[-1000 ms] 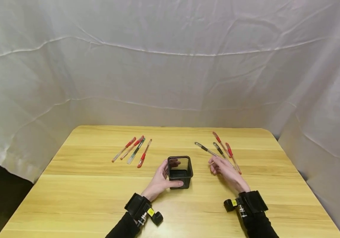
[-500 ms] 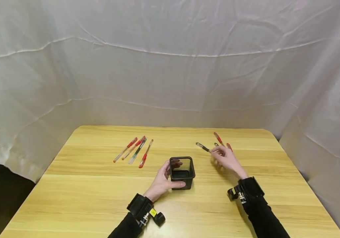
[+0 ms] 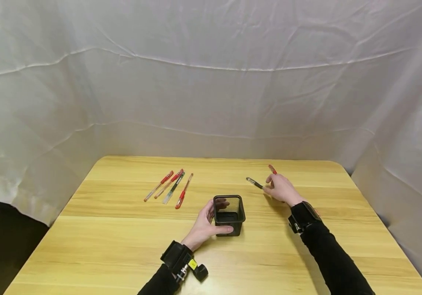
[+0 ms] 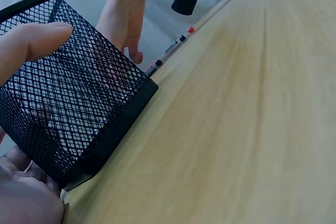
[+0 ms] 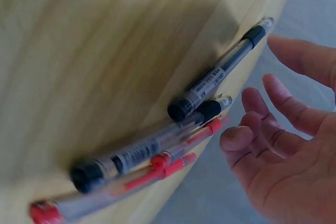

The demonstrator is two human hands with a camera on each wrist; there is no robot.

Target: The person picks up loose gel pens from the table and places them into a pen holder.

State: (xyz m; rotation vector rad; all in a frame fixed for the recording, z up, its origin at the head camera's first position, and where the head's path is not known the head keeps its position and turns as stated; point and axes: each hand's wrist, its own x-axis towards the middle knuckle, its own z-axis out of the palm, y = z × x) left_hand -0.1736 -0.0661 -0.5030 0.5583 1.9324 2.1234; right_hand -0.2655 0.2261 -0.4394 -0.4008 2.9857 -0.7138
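Altogether eight pens [image 5: 211,83], left fingers [image 3: 206,209] round one cup [image 4: 79,95], right fingers [image 5: 286,100] parted, empty.

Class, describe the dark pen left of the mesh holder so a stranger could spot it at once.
On the wooden table, find the black mesh holder. Beyond it, to the left, lie four pens. The dark pen is third from the left; the other three show red.

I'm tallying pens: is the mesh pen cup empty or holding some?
Empty: in the head view, the mesh pen cup shows a bare floor, nothing above its rim.
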